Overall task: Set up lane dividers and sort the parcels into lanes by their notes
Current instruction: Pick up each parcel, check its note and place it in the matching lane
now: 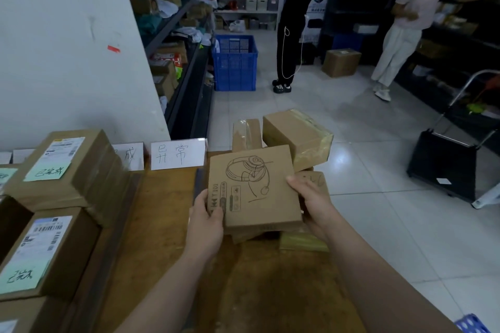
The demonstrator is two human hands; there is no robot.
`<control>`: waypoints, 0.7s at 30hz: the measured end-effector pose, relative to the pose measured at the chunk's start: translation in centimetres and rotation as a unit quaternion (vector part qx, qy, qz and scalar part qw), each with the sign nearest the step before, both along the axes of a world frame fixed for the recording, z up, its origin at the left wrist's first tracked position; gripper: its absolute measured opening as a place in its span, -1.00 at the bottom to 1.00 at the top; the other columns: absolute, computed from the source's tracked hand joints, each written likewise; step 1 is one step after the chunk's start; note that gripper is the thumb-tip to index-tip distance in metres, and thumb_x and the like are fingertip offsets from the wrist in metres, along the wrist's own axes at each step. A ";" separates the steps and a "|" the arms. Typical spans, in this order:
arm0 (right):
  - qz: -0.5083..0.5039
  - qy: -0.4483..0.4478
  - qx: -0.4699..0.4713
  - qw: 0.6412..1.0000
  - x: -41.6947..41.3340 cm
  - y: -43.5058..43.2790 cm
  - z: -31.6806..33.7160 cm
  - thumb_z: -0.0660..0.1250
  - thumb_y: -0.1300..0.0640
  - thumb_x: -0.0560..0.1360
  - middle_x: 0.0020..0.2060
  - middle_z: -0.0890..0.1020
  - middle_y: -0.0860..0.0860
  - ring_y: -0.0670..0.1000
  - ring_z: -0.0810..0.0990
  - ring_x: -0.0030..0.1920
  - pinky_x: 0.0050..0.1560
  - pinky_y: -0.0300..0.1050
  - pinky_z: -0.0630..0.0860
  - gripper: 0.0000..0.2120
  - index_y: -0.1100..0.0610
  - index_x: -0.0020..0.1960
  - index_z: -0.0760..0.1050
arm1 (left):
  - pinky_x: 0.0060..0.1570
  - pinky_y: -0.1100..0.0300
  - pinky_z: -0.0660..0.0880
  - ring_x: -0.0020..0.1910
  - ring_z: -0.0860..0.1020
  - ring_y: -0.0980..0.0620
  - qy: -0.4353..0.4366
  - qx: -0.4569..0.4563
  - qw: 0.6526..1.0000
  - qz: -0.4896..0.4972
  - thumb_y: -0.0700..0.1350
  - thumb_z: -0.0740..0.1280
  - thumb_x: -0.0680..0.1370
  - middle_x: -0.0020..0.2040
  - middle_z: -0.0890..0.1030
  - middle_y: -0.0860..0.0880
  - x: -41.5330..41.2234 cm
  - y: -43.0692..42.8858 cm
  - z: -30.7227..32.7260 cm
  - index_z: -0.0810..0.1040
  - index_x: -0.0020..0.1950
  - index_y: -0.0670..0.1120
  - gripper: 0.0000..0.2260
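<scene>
Blue crate: it stands on the floor by the shelves, far behind the tabletop. I cannot tell what is in it.
Flat box: brown card with a headphone drawing on top. It is held up just above the right end of the tabletop, in front of the pile.
Left hand: it grips the box's left edge, thumb on top.
Right hand: it grips the box's right edge, fingers curled round it.
Pile of boxes: brown, shiny with tape, heaped behind and under the flat box.
Sorted boxes: big brown ones at the left of the tabletop, close together. Two have a green note with writing stuck on top.
Sign cards: two white cards with hand-written words stand upright at the back edge.
Tabletop: brown wood.
Room: white wall at left, pale floor tiles, a black cart at right. Two people stand far back by the shelves.
</scene>
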State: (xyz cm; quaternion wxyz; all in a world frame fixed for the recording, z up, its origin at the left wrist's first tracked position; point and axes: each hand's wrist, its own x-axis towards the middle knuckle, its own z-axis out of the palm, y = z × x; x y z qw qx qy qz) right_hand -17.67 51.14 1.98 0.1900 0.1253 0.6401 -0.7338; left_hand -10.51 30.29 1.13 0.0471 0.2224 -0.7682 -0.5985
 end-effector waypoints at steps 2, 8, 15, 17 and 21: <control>0.012 0.041 0.009 0.999 0.5 0.6 1.0 0.54 -0.13 0.22 0.03 0.68 0.09 0.08 0.64 0.02 -0.11 -0.01 0.55 -0.45 0.14 0.07 0.47 | 0.30 -0.03 0.46 0.36 0.41 0.00 -0.001 -0.001 1.000 -0.021 -0.21 0.21 0.63 0.38 0.44 -0.02 0.6 0.0 0.4 0.26 0.50 0.01 -0.56; 0.061 0.154 0.020 0.986 1.3 1.8 4.7 0.64 0.13 0.15 0.22 0.54 -0.10 -0.04 0.57 0.17 0.06 -0.04 0.59 -0.15 -0.06 0.36 0.35 | 0.26 0.01 0.33 0.38 0.37 -0.07 -0.035 0.137 0.989 -0.053 0.20 0.24 0.57 0.42 0.42 0.01 0.4 1.5 2.8 0.23 0.54 0.02 -0.41; 0.168 0.248 0.200 0.933 3.4 2.2 6.4 0.61 0.00 0.18 0.31 0.30 -0.15 -0.01 0.35 0.27 0.22 0.12 0.50 -0.22 -0.49 0.20 0.29 | 0.19 -0.40 0.40 0.24 0.48 -0.29 -0.052 0.468 0.879 -0.072 0.46 0.32 0.32 0.30 0.51 -0.14 -0.2 2.4 4.9 0.39 0.42 0.11 -0.24; 0.202 0.277 0.232 0.911 4.1 2.0 6.1 0.58 -0.01 0.24 0.29 0.28 -0.22 -0.06 0.37 0.24 0.20 0.04 0.51 -0.33 -0.42 0.19 0.35 | 0.10 -0.47 0.41 0.19 0.54 -0.35 -0.034 0.520 0.850 -0.078 0.42 0.37 0.32 0.25 0.57 -0.24 -0.2 2.9 5.0 0.46 0.36 0.08 -0.30; 0.161 0.318 0.181 0.917 4.9 2.2 5.7 0.48 0.11 0.43 0.07 0.55 -0.35 -0.29 0.51 0.11 0.05 -0.30 0.51 -0.71 -0.15 0.10 0.58 | 0.06 -0.44 0.47 0.18 0.58 -0.31 0.011 0.542 0.838 -0.060 0.23 0.43 0.41 0.19 0.62 -0.25 0.4 3.4 4.3 0.40 0.39 0.13 -0.41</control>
